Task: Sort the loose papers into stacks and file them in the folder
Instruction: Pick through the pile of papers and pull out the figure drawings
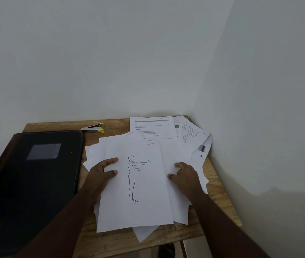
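Wooden table (220,185) in white corner; left hand (101,174), right hand (185,174) pinch top sheet (144,211).

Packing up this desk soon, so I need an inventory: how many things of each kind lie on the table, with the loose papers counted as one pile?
Black folder, closed: 1
Pile of loose papers, sheets overlapping, not countable: 1
Staple remover, yellow tips: 1
Total: 3
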